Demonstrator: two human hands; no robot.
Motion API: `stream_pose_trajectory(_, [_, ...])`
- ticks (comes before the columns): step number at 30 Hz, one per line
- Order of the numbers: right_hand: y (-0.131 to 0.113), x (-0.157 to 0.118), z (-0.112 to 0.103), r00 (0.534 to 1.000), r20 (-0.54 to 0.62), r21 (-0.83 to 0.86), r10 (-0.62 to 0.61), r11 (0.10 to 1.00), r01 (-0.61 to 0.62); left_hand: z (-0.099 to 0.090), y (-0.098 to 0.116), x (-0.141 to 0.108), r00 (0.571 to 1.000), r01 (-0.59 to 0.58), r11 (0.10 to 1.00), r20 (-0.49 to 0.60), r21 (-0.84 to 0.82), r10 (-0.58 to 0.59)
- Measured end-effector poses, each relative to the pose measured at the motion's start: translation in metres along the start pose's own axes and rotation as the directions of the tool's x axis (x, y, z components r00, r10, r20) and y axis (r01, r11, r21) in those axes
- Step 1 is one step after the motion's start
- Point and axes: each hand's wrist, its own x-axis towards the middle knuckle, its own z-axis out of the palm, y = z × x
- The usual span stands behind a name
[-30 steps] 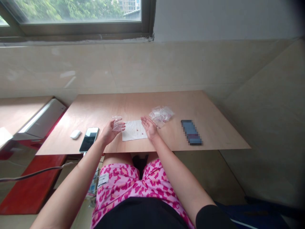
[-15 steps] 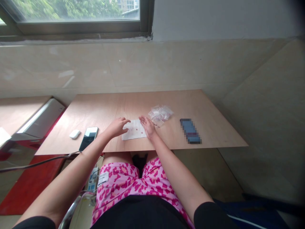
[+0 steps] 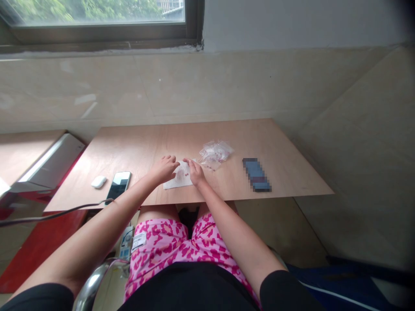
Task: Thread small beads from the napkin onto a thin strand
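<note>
Here we are at the plywood tabletop (image 3: 207,138), and the action is all on the white paper tissue (image 3: 172,183), with tiny red specks (image 3: 186,174) dotted across it. The left hand (image 3: 164,169) arches over the tissue's middle, fingers curled and held close together, tips down toward the paper. The right hand (image 3: 194,171) comes in at the tissue's right edge, fingers bunched, tips meeting the paper; whether either hand is pinching anything, you can't tell from here. Just beyond the tissue sits a crumpled clear plastic bag (image 3: 215,151) with reddish bits inside. To the tissue's left lie a smartphone (image 3: 118,187) and, further along, a white computer mouse (image 3: 98,182). To its right, well apart, rests a pixelated phone (image 3: 256,174).
</note>
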Motion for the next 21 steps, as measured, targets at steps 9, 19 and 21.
stream_pose_trajectory(9, [-0.003, -0.001, -0.001, 1.000, -0.010, 0.006, -0.006, 1.000, 0.006, -0.007, 0.002, -0.002, 1.000, 0.000, 0.995, -0.007, 0.101, 0.001])
stream_pose_trajectory(19, [0.005, 0.002, -0.001, 1.000, 0.002, 0.063, 0.010, 0.998, -0.011, -0.005, 0.017, 0.017, 0.997, -0.054, 0.951, 0.077, 0.305, 0.032])
stream_pose_trajectory(21, [0.007, 0.002, 0.000, 1.000, 0.003, 0.073, 0.011, 0.997, -0.011, -0.009, 0.014, 0.018, 0.998, -0.042, 0.959, 0.054, 0.281, 0.028])
